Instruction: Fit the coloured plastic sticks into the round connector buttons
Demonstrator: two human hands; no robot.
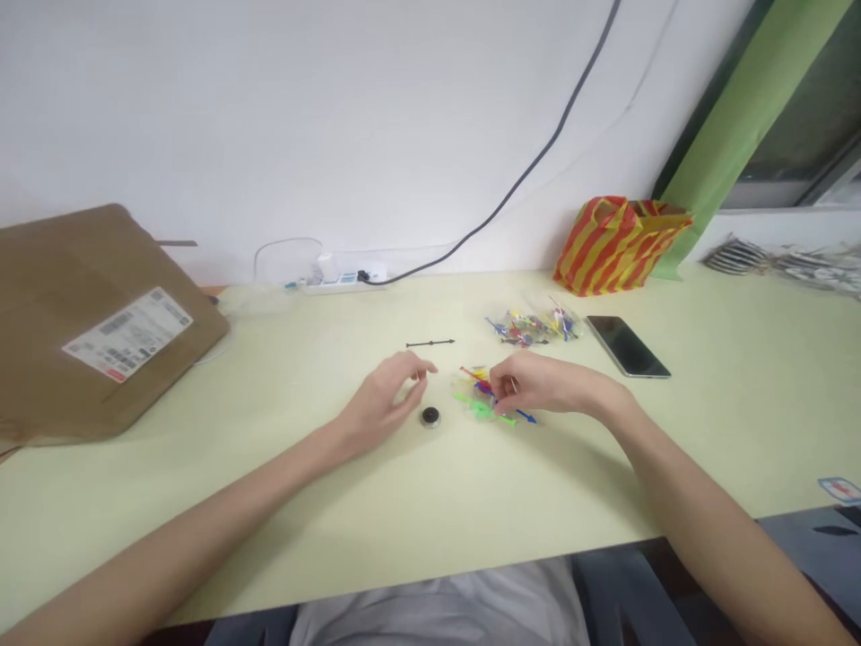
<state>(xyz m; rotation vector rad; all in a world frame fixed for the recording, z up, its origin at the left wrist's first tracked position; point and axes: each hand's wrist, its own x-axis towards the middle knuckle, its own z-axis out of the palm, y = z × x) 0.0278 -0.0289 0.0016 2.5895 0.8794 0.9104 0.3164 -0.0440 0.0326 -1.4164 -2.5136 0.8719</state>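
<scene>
My left hand [387, 399] rests on the pale yellow table [336, 502], its fingers curled in a loose pinch; what is between the tips I cannot make out. A small round black part [430, 416] lies just right of it. My right hand [538, 384] is closed over a small heap of coloured plastic hands [485, 404], red, blue, green and yellow, pinching one of them. A thin black pointer [430, 343] lies alone on the table beyond both hands.
A clear bag of coloured plastic pieces [534, 325] and a dark phone [627, 346] lie at the right. A red and yellow striped bag [615, 244] stands by the wall. A brown cardboard parcel [94, 323] is at the left, a power strip [336, 280] at the back.
</scene>
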